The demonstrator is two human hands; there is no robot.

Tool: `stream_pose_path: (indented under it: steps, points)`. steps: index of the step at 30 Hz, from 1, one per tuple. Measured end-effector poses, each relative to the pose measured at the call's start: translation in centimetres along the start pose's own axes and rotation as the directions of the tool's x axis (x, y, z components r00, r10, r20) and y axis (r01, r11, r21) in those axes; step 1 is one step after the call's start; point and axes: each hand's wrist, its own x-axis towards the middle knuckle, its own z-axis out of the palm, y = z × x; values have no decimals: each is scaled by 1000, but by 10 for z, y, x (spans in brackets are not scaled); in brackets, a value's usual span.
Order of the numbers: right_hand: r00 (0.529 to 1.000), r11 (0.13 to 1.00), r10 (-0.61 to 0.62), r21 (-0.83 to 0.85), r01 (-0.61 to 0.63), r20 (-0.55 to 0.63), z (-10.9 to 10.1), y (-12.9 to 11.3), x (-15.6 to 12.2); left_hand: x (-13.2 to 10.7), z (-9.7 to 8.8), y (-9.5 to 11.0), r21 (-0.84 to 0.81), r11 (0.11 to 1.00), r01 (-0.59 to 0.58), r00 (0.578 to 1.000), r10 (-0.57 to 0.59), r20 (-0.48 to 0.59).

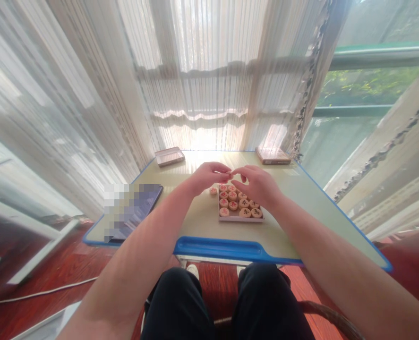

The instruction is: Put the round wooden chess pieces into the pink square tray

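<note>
My left hand [211, 175] is closed on a round wooden xiangqi piece [229, 175], pinched at its fingertips above the far end of a shallow box. From the other side my right hand [257, 183] reaches in, its index fingertip close to or touching that piece and its thumb held apart. Below both hands lies the open box [243, 219], filled with rows of xiangqi pieces: red-marked ones [233, 205] on the left, black-marked ones [244, 203] on the right. My right hand hides part of the far rows. One loose piece [213, 191] rests on the table just left of the box.
The pale table [322, 212] has a blue rim with a front groove [219, 247]. An empty-looking tray or lid [170, 156] sits at the far left, a flat box [273, 155] at the far right. A dark tablet-like device [141, 208] lies on the left. Curtains hang behind.
</note>
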Motion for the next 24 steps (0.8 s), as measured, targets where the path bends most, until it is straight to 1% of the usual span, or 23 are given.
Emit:
stream_pose_path:
  steps: [4, 10, 13, 15, 17, 21, 24]
  points:
    - [1000, 1000, 10, 14, -10, -26, 0, 0, 0, -3, 1, 5, -28, 999, 31, 999, -30, 25]
    - [998, 1000, -5, 6, 6, -65, 1, -3, -1, -5, -2, 11, -53, 998, 45, 998, -42, 49]
    - [1000, 1000, -19, 15, 19, -19, 1, -3, -1, -6, -4, 11, -56, 994, 98, 990, -91, 108]
    - [999, 999, -38, 28, 37, 31, 0, -3, -1, -7, -4, 11, -20, 990, 142, 978, -137, 157]
    - [997, 998, -57, 41, 55, 57, 0, -4, -1, -7, -4, 9, 19, 985, 173, 967, -174, 188]
    - [997, 998, -54, 45, 52, 57, -2, -7, 0, -5, -3, 7, 8, 981, 192, 960, -189, 204]
    - [999, 998, -32, 48, 30, 37, -4, -8, -1, -4, -4, 6, -36, 983, 181, 968, -172, 182]
